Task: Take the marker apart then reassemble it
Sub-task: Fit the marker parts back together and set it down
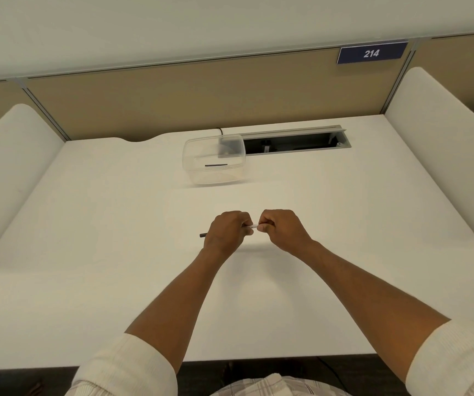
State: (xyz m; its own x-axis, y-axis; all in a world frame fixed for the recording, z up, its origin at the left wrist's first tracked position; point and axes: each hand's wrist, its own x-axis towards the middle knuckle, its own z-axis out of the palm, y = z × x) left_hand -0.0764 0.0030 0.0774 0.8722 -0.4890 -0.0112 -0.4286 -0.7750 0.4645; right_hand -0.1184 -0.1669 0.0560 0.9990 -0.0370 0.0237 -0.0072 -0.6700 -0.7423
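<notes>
Above the white desk (115, 252), both hands (254, 228) pinch the marker (254, 226) between them.

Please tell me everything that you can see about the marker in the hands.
The marker is thin and lies almost level above the white desk. A short white part shows between the two fists, and a dark end sticks out past the left hand. The left hand wraps its middle; the right hand pinches the white end. Whether it is in one piece, I cannot tell.
</notes>
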